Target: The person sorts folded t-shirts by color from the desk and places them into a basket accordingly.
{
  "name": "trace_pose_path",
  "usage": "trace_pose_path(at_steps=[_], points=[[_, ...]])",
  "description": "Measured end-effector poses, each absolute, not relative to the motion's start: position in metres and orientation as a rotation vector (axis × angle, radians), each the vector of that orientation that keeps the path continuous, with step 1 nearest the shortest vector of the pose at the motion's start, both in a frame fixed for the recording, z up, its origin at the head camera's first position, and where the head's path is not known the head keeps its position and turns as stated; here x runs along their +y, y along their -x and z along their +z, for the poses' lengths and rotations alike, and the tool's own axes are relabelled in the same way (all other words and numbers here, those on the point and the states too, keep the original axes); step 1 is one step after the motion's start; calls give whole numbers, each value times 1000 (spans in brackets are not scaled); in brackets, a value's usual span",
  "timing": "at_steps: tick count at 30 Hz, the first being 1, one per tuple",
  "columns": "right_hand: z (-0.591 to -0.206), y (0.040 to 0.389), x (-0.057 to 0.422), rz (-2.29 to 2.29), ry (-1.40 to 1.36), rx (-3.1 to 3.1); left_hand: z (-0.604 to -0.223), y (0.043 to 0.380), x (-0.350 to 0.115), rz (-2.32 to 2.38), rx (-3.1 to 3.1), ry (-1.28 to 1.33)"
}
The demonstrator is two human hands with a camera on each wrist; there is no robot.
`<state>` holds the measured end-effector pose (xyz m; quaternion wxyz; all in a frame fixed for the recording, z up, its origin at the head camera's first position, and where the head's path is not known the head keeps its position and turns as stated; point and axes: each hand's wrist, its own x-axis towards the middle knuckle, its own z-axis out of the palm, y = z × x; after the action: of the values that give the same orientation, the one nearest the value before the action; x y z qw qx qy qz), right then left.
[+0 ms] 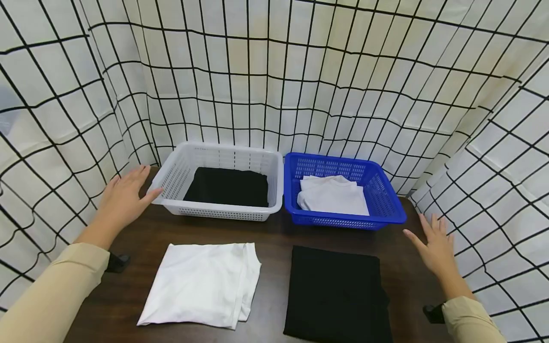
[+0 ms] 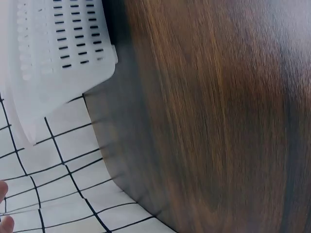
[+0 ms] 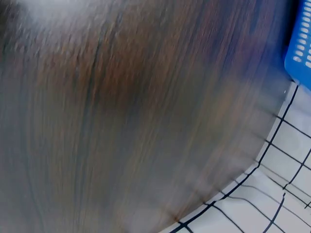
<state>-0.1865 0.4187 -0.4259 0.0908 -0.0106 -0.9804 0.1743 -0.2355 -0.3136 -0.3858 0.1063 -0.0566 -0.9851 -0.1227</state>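
Observation:
My left hand, fingers extended and holding nothing, is at the near left corner of the white basket. My right hand is also empty, its fingers spread, to the right of the blue basket. Folded black cloth lies inside the white basket, and folded white cloth inside the blue one. In front of the white basket a folded white garment lies flat on the table. To its right is a folded black garment, below the blue basket.
The dark wooden table carries both baskets side by side at its back. Black wire grid panels backed with white sheeting rise behind the baskets and along both sides, close to each hand.

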Motion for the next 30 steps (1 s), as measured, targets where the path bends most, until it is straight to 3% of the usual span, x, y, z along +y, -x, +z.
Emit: trace_pose_path(at_steps=[30], points=[[-425, 190, 392, 506, -50, -2937, -385, 226, -281, -340, -2897, 241]])
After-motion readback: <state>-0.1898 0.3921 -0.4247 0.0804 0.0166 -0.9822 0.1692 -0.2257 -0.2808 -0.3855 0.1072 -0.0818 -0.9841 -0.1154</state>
